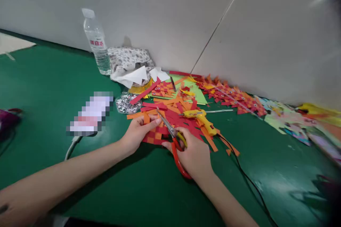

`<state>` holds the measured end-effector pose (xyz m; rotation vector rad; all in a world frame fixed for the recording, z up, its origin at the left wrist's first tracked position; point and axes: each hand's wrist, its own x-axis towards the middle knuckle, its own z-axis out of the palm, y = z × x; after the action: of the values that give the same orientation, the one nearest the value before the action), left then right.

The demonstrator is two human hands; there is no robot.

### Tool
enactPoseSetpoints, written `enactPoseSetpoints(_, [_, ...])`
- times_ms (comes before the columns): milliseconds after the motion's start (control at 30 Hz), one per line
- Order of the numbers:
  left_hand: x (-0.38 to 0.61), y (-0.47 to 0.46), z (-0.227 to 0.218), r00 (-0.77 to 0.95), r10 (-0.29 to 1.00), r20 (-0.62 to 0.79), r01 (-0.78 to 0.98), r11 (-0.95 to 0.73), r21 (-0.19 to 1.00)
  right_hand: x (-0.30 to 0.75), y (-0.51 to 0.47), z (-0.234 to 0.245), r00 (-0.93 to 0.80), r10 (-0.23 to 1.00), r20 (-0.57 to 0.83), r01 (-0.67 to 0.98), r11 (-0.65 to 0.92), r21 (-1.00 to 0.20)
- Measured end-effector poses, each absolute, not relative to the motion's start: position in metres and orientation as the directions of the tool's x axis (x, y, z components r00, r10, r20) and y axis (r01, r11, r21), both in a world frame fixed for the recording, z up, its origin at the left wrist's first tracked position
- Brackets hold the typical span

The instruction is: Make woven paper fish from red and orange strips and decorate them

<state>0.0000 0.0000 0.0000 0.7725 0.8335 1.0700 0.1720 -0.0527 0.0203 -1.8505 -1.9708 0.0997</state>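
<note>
My left hand (135, 133) is closed, with thumb and fingers pinching an orange paper strip (146, 117). In my right hand (196, 153) is a pair of scissors (177, 152) with red and yellow handles, its blades pointing up and left to my left fingertips. Whether the blades touch the strip is hard to make out. Beneath both hands lies a woven sheet of red and orange paper strips (151, 137), partly covered by my fingers. Loose red and orange strips (213, 143) spread around it. Just right of the scissors rests a yellow glue gun (198, 115).
A black cord (241, 166) runs from the glue gun toward the front right. Behind are a water bottle (97, 48), a tissue pack (131, 56) and a bag of googly eyes (128, 103). A blurred-out phone (92, 113) lies left; spiky paper pieces (231, 95) line the wall.
</note>
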Motion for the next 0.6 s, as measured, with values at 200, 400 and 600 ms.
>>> enactPoseSetpoints(200, [0.0006,-0.0001,0.0046,0.214,0.953,-0.214,-0.410,0.286,0.866,0.1716,-0.0560,0.0177,-0.012,0.963,0.271,0.934,0.107,-0.341])
enactPoseSetpoints(400, [-0.0018,-0.0023,0.0065,0.271,0.955,-0.122,-0.305,0.205,0.930,0.1703,-0.0568,0.0215,-0.004,0.970,0.245,0.913,0.103,-0.395])
enactPoseSetpoints(600, [-0.0007,-0.0024,0.0063,0.314,0.944,-0.100,-0.253,0.184,0.950,0.1734,-0.0557,0.0214,0.002,0.973,0.230,0.896,0.100,-0.432])
